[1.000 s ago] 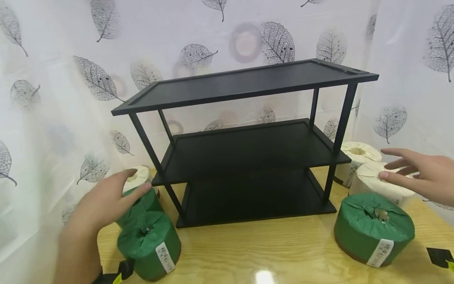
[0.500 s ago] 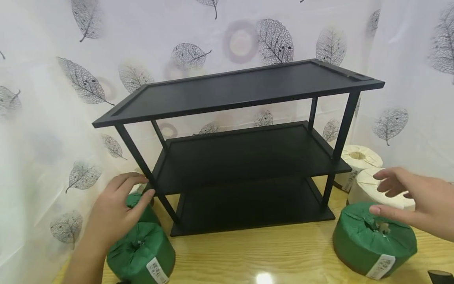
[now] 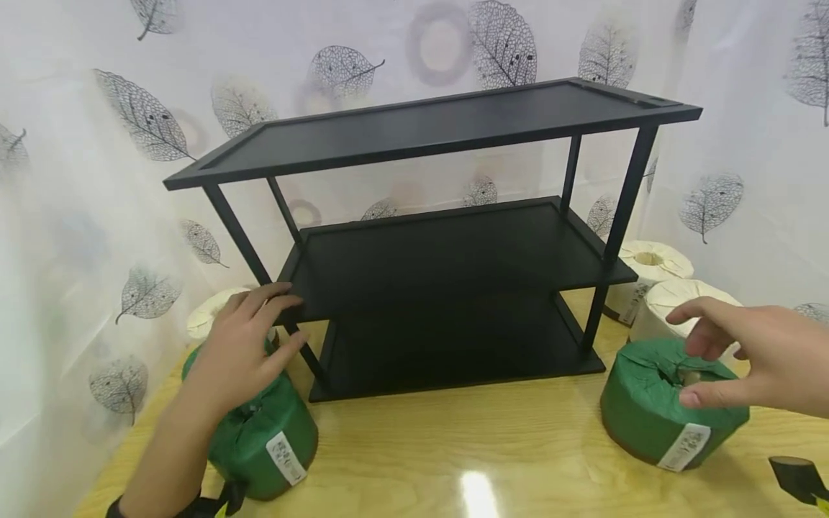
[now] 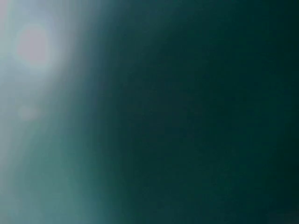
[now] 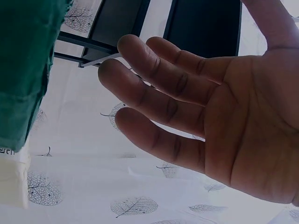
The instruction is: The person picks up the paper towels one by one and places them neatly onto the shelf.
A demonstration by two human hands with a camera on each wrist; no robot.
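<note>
A black three-tier shelf rack (image 3: 427, 252) stands in the middle of the head view. My left hand (image 3: 249, 352) is at its left front post, fingers slightly bent and overlapping the middle tier's corner, nothing in its grasp. Below that hand sits a green paper-wrapped roll (image 3: 272, 439); another green one behind is mostly hidden. My right hand (image 3: 767, 356) hovers with spread thumb and fingers over the right green roll (image 3: 648, 403), overlapping its top. In the right wrist view the bare palm (image 5: 252, 126) holds nothing, beside the green roll (image 5: 23, 70). The left wrist view is only a dark green blur.
Two cream-wrapped rolls, a nearer one (image 3: 686, 298) and a farther one (image 3: 654, 262), stand behind the right green roll. Another cream roll (image 3: 210, 313) is at the back left. A leaf-printed white curtain (image 3: 363, 43) hangs behind the wooden table (image 3: 388, 460).
My left hand has moved right, from above the left rolls to the rack's left post. The right hand has shifted from the cream rolls to over the green one. The head view has shifted slightly.
</note>
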